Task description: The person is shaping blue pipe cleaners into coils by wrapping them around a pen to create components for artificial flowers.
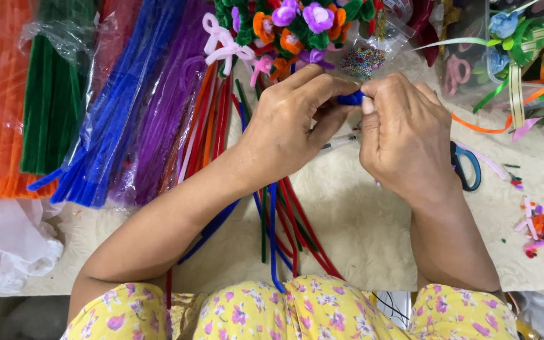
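On cream cloth (pixel 360 226), pipe cleaners (pixel 127 107)

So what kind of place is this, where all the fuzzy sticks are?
Probably a craft table, at home or in a small workshop. Bags of pipe cleaners in blue, purple, green and orange lie on it, next to a bunch of handmade flowers, scissors and snipped scraps. Both hands twist a blue piece.

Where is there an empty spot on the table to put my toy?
Bare cloth lies between the loose stems and the right hand. Another patch sits between the scissors and scraps. Crowded: the wrapped bundles and flower bouquet.
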